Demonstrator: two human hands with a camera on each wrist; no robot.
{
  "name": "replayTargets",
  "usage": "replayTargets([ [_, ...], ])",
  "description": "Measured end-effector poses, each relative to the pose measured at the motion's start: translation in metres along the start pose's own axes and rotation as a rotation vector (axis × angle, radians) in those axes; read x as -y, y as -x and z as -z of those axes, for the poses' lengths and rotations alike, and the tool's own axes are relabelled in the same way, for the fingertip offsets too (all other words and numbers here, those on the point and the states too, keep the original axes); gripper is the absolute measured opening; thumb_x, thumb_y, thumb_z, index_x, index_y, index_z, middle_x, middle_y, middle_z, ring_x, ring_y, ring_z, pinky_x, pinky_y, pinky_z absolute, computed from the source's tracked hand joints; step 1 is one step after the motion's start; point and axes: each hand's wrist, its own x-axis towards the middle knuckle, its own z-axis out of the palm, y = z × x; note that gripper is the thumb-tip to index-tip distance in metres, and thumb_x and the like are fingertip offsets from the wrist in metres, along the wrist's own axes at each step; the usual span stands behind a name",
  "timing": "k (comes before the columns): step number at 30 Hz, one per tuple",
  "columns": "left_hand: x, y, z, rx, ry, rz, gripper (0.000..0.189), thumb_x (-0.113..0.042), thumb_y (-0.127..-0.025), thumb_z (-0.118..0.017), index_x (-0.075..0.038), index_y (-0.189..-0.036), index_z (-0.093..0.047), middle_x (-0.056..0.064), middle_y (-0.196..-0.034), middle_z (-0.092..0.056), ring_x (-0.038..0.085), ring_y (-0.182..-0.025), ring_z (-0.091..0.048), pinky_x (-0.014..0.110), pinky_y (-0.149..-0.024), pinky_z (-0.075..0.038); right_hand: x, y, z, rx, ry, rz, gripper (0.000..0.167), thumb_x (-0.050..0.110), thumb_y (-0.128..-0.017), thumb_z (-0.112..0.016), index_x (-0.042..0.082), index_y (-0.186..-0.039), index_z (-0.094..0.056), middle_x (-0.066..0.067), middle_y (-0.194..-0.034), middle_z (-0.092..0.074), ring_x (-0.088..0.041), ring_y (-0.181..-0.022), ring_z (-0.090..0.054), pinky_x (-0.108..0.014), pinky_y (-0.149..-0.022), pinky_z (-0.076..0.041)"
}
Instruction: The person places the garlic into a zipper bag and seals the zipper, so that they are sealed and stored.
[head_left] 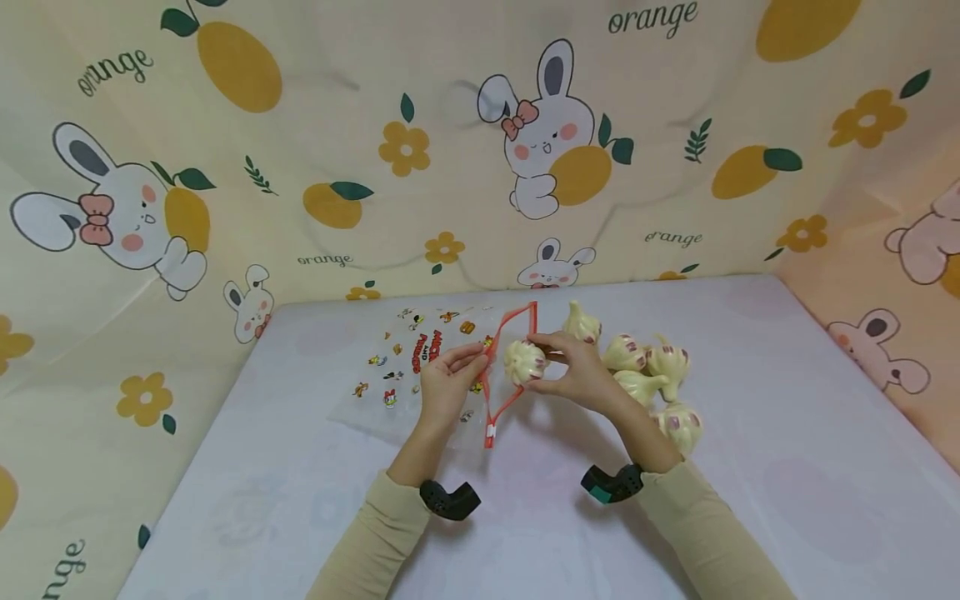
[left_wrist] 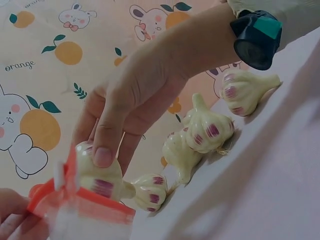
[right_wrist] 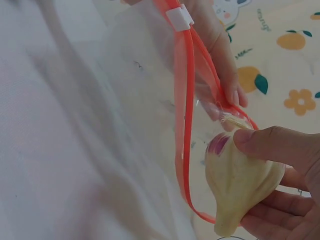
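Note:
A clear zipper bag [head_left: 405,408] with a red slider edge and cartoon prints lies on the table, its mouth spread apart toward the right. My left hand [head_left: 450,379] pinches the bag's red edge [right_wrist: 186,115] between thumb and fingers. In my right hand [head_left: 581,375] is a garlic bulb [head_left: 523,363], gripped by thumb and fingers right at the bag's mouth. The right wrist view shows that bulb [right_wrist: 242,175] against the red rim, root end toward the bag. Several more garlic bulbs [head_left: 667,362] lie close by, beyond and beside the right hand.
A white-covered table [head_left: 750,467] carries everything. Behind it hangs a cream cloth [head_left: 450,192] printed with rabbits and oranges. Each forearm wears a dark wrist camera [head_left: 450,500]. A white slider [right_wrist: 180,18] sits on one end of the bag's red edge.

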Motion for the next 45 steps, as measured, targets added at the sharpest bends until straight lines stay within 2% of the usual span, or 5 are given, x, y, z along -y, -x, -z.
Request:
replayTargets([
  [13, -0.002, 0.002, -0.001, -0.028, 0.016, 0.042, 0.024, -0.004, -0.084, -0.071, 0.0, -0.108, -0.07, 0.007, -0.095, -0.077, 0.002, -0.073, -0.07, 0.016, -0.066, -0.06, 0.003, 0.003, -0.009, -0.002, 0.043, -0.054, 0.064, 0.006, -0.074, -0.082, -0.008, -0.129, -0.054, -0.025, -0.127, -0.062, -0.037, -0.109, -0.064, -0.045, -0.098, -0.055],
  [20, -0.006, 0.005, -0.004, -0.015, 0.071, 0.042, 0.025, 0.0, -0.084, -0.07, 0.004, -0.108, -0.068, -0.005, -0.081, -0.075, 0.002, -0.072, -0.069, 0.015, -0.067, -0.06, 0.005, 0.002, -0.011, -0.002, 0.025, -0.074, 0.061, 0.005, -0.074, -0.081, -0.007, -0.127, -0.054, -0.026, -0.124, -0.063, -0.039, -0.112, -0.063, -0.046, -0.099, -0.054],
  [29, -0.009, 0.007, -0.002, -0.035, 0.08, 0.014, 0.023, -0.001, -0.085, -0.07, 0.003, -0.107, -0.068, -0.001, -0.085, -0.077, 0.003, -0.073, -0.07, 0.015, -0.067, -0.06, 0.009, 0.003, -0.011, -0.009, 0.046, -0.052, 0.05, 0.004, -0.076, -0.079, -0.007, -0.121, -0.059, -0.026, -0.119, -0.066, -0.04, -0.11, -0.065, -0.048, -0.097, -0.055],
  [37, -0.011, 0.005, 0.001, -0.021, 0.109, -0.007, 0.024, 0.0, -0.085, -0.069, 0.004, -0.108, -0.067, 0.002, -0.088, -0.077, 0.004, -0.075, -0.072, 0.017, -0.069, -0.06, 0.01, 0.002, -0.004, 0.001, 0.051, -0.07, 0.045, 0.004, -0.079, -0.076, -0.007, -0.12, -0.06, -0.027, -0.12, -0.065, -0.039, -0.11, -0.065, -0.047, -0.099, -0.054],
  [45, -0.015, 0.001, 0.006, -0.045, 0.156, -0.04, 0.024, 0.002, -0.085, -0.069, 0.007, -0.108, -0.066, -0.005, -0.082, -0.076, 0.004, -0.074, -0.073, 0.018, -0.07, -0.061, 0.009, 0.002, 0.005, -0.02, 0.019, -0.087, 0.044, 0.004, -0.08, -0.076, -0.008, -0.12, -0.06, -0.026, -0.116, -0.066, -0.039, -0.11, -0.064, -0.045, -0.099, -0.054],
])
